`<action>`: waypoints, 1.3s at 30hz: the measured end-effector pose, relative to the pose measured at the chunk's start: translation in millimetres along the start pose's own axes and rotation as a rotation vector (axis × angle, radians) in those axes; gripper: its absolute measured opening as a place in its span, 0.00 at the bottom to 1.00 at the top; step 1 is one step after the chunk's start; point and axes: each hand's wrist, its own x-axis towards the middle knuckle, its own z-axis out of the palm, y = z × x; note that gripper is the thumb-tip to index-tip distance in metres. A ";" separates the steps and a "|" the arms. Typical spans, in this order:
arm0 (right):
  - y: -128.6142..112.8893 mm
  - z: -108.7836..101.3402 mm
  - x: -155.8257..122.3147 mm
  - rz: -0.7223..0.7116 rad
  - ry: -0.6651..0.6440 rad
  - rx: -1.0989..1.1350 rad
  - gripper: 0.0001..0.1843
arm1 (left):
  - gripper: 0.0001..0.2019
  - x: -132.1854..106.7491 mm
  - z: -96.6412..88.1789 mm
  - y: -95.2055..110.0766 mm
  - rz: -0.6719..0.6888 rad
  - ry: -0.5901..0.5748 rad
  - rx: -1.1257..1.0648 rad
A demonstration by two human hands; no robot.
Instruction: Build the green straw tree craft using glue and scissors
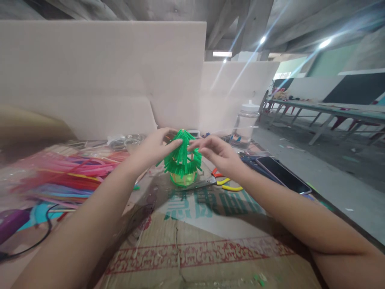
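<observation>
A small green pavilion-shaped craft [182, 160], with two tiers of fuzzy strips and a pale green base, stands upright on the covered table. My left hand [158, 146] grips its roof from the left, thumb on the front and the other fingers mostly hidden behind. My right hand [218, 153] is at the roof's right side, fingers stretched out and apart; whether the fingertips touch the strips I cannot tell. Just right of the base lies a cutting tool [207, 182] with silver blades and yellow and orange handles.
Bundles of pink, red and blue fuzzy stems [90, 170] lie left, with a purple device [13, 224] and its black cable. At right are a phone [282, 174] and a lidded clear jar [248, 122]. White boards [102, 72] stand behind the table.
</observation>
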 end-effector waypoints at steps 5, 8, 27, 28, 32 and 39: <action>-6.1 -25.6 8.7 0.283 -0.006 0.100 0.11 | 0.23 -1.0 -1.0 0.5 -0.015 -0.003 -0.018; -3.6 -45.1 11.6 0.326 0.019 -0.285 0.10 | 0.23 -1.4 -0.2 0.9 -0.024 -0.002 -0.030; 43.6 -76.2 10.1 0.367 0.019 -0.931 0.14 | 0.27 -3.4 2.8 6.9 0.031 0.026 -0.066; 39.3 -71.1 10.4 0.343 0.033 -0.869 0.13 | 0.26 -3.8 3.1 7.9 0.037 0.021 -0.058; 18.3 -46.2 9.5 0.242 0.052 -0.584 0.14 | 0.24 -4.0 2.5 8.5 0.066 -0.002 -0.092; -2.0 -15.3 2.4 0.187 -0.004 -0.448 0.09 | 0.22 -7.9 4.8 19.2 0.196 0.030 0.025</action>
